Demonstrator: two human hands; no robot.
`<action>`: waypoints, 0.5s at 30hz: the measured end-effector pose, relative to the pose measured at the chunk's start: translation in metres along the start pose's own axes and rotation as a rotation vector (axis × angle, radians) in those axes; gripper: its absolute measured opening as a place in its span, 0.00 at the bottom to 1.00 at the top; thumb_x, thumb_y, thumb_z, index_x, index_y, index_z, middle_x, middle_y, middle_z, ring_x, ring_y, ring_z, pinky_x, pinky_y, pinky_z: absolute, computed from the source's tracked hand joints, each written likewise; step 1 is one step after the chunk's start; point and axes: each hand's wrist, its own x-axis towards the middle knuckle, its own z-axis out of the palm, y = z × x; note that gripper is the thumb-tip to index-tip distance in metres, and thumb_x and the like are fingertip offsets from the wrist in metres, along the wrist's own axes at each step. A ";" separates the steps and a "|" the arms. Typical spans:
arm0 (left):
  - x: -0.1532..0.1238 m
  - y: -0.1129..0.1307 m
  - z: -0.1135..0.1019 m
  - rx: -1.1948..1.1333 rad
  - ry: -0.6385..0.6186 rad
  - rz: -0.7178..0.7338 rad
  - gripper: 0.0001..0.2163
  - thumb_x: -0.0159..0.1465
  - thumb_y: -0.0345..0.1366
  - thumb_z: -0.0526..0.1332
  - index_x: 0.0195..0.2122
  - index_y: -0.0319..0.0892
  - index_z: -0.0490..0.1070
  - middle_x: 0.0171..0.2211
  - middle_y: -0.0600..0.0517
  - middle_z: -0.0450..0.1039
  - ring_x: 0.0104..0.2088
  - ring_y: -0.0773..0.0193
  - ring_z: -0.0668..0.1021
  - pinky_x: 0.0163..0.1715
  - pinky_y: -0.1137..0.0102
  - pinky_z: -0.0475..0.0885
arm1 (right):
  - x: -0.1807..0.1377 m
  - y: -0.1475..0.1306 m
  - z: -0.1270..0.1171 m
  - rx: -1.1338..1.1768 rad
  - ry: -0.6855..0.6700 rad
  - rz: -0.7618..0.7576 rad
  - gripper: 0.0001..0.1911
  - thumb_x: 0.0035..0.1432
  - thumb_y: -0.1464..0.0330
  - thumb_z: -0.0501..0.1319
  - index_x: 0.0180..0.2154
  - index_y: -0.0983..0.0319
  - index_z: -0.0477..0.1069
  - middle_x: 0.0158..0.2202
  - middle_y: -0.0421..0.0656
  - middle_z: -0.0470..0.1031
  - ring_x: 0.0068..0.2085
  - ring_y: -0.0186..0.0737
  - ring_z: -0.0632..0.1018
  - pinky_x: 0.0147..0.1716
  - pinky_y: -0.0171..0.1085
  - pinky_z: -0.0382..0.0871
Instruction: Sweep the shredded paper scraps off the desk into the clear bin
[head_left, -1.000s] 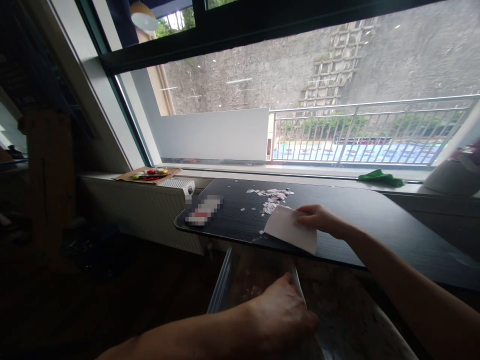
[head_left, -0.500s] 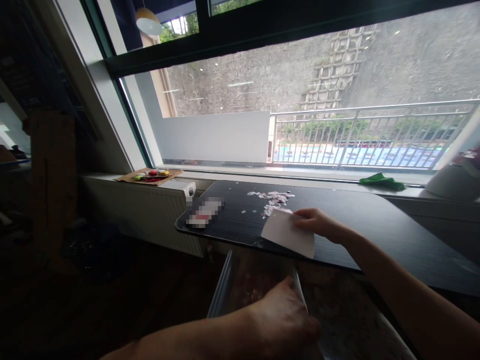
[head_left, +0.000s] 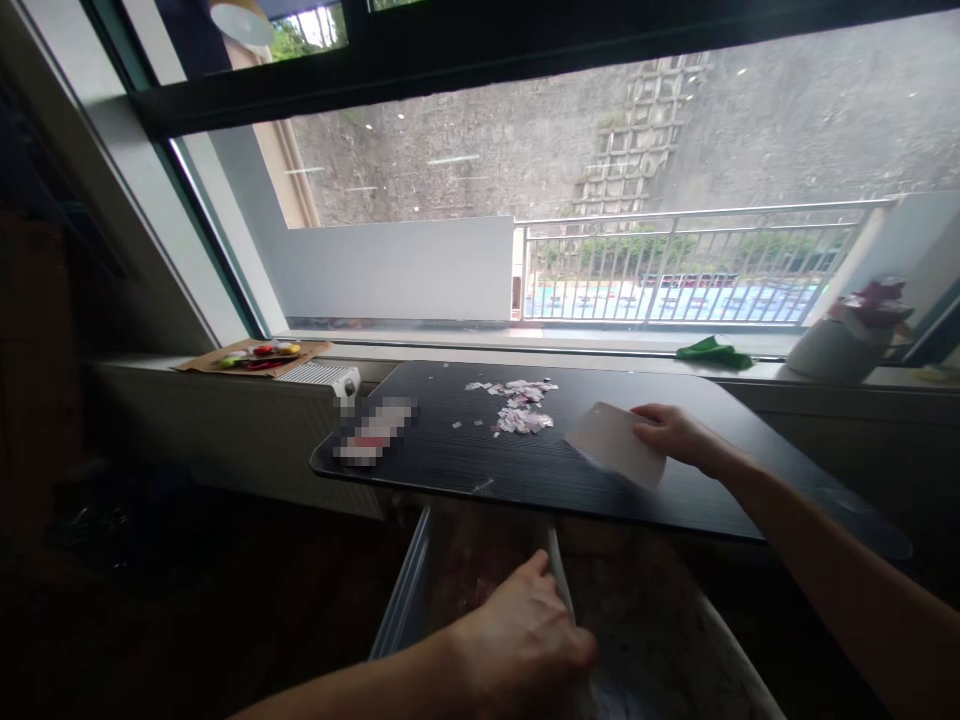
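My right hand [head_left: 675, 436] grips a white card [head_left: 615, 456] by its right edge and holds it over the black table [head_left: 465, 470]. A pile of small paper scraps [head_left: 516, 406] lies on the table just left of the card. My left hand [head_left: 517, 640] is closed on the rim of a clear plastic bin [head_left: 409, 600] held below the table's front edge. Scraps lie in the bottom of the bin.
A blurred flat object [head_left: 373, 432] lies at the table's left end. A cardboard piece with coloured bits [head_left: 255, 355] sits on the sill beside a white radiator [head_left: 319, 374]. A green cloth [head_left: 712, 352] and a plant pot [head_left: 832, 345] stand on the sill at the right.
My right hand has lifted the card away from the table's front edge and moved it right, beside the scrap pile. The bin and my left hand stay below the edge. The view shifted.
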 end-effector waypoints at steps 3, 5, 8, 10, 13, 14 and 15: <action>0.000 0.001 0.006 0.035 0.048 0.003 0.10 0.61 0.34 0.65 0.23 0.43 0.69 0.18 0.54 0.74 0.25 0.62 0.75 0.46 0.60 0.63 | 0.001 0.015 0.014 -0.175 0.148 -0.044 0.17 0.66 0.63 0.62 0.55 0.59 0.70 0.58 0.48 0.72 0.51 0.47 0.77 0.49 0.51 0.74; 0.002 0.000 0.017 0.078 0.071 -0.001 0.12 0.63 0.35 0.64 0.22 0.44 0.69 0.17 0.54 0.74 0.23 0.62 0.74 0.47 0.58 0.64 | -0.001 0.020 0.030 -0.257 0.198 -0.120 0.18 0.65 0.63 0.62 0.56 0.59 0.70 0.59 0.48 0.71 0.53 0.48 0.76 0.50 0.53 0.73; 0.008 -0.002 0.041 0.056 0.129 0.035 0.11 0.62 0.35 0.66 0.22 0.46 0.71 0.16 0.57 0.72 0.23 0.64 0.72 0.49 0.57 0.65 | -0.004 0.028 0.054 -0.325 0.233 -0.210 0.16 0.66 0.63 0.62 0.54 0.58 0.71 0.58 0.48 0.71 0.53 0.47 0.76 0.51 0.53 0.72; 0.013 -0.004 0.060 0.053 0.165 0.063 0.12 0.62 0.33 0.66 0.21 0.45 0.70 0.17 0.59 0.72 0.22 0.65 0.71 0.51 0.58 0.66 | -0.005 0.035 0.063 -0.346 0.266 -0.246 0.15 0.66 0.64 0.61 0.53 0.58 0.72 0.59 0.48 0.71 0.54 0.47 0.75 0.53 0.53 0.71; 0.020 -0.006 0.087 0.076 0.125 0.099 0.18 0.63 0.33 0.66 0.17 0.42 0.66 0.12 0.60 0.65 0.19 0.68 0.66 0.50 0.60 0.68 | -0.005 0.044 0.068 -0.358 0.305 -0.282 0.14 0.66 0.64 0.62 0.52 0.59 0.72 0.59 0.48 0.72 0.56 0.48 0.74 0.55 0.55 0.69; 0.022 -0.006 0.094 0.070 0.103 0.108 0.18 0.63 0.32 0.66 0.17 0.42 0.65 0.12 0.60 0.64 0.19 0.69 0.65 0.50 0.61 0.68 | -0.005 0.046 0.068 -0.358 0.312 -0.289 0.14 0.66 0.65 0.62 0.52 0.59 0.73 0.59 0.48 0.72 0.57 0.49 0.74 0.56 0.55 0.68; 0.024 -0.006 0.099 0.072 0.071 0.084 0.18 0.63 0.32 0.66 0.16 0.42 0.65 0.12 0.60 0.65 0.18 0.70 0.65 0.50 0.62 0.69 | -0.006 0.047 0.068 -0.357 0.316 -0.293 0.14 0.66 0.66 0.61 0.52 0.59 0.73 0.58 0.49 0.73 0.58 0.50 0.74 0.56 0.55 0.68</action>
